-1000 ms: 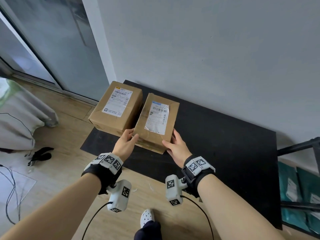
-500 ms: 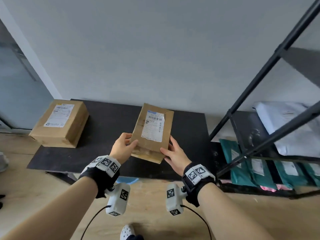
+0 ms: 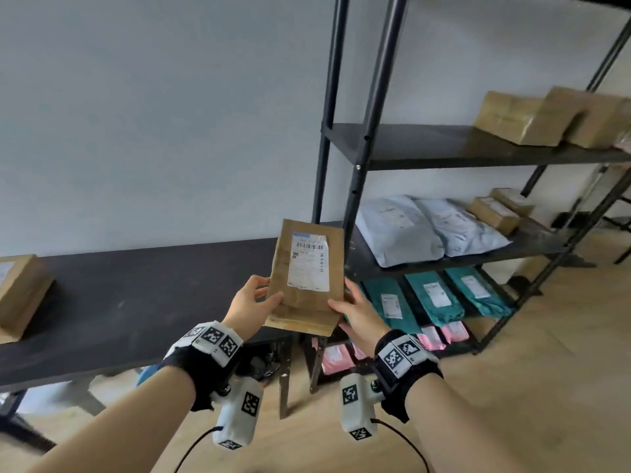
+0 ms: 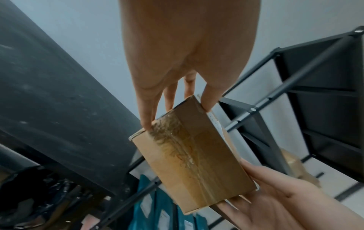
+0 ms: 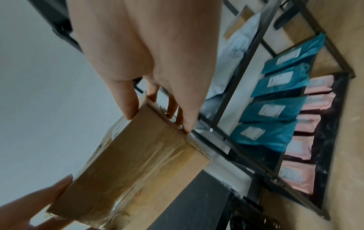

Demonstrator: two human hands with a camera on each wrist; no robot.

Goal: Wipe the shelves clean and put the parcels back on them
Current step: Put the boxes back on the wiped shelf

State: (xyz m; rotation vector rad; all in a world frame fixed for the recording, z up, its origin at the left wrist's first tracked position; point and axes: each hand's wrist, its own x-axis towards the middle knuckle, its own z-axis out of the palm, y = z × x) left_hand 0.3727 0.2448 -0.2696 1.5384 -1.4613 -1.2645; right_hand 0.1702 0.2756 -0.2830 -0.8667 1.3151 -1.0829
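Observation:
A brown cardboard parcel [image 3: 307, 268] with a white label is held in the air between both hands, in front of the shelf unit's left posts. My left hand [image 3: 254, 300] grips its left edge, thumb on top and fingers underneath. My right hand [image 3: 355, 310] grips its right edge the same way. The left wrist view shows the parcel's taped end [image 4: 189, 157] pinched by the left fingers [image 4: 208, 99]. In the right wrist view the parcel [image 5: 138, 163] sits under my right fingers [image 5: 126, 101]. The black shelf unit [image 3: 444, 148] stands to the right, its upper shelf bare on the left.
A low black table [image 3: 136, 295] on the left carries another brown box [image 3: 17, 291]. The shelves hold brown boxes [image 3: 546, 117] up top, grey mailer bags [image 3: 426, 227] and small boxes [image 3: 498, 209] in the middle, teal bags [image 3: 433, 295] below, pink bags [image 3: 440, 332] at the bottom.
Both hands have lifted the parcel off the black table and carried it right, towards the shelf unit. The view has swung right and up; the other box stays on the table.

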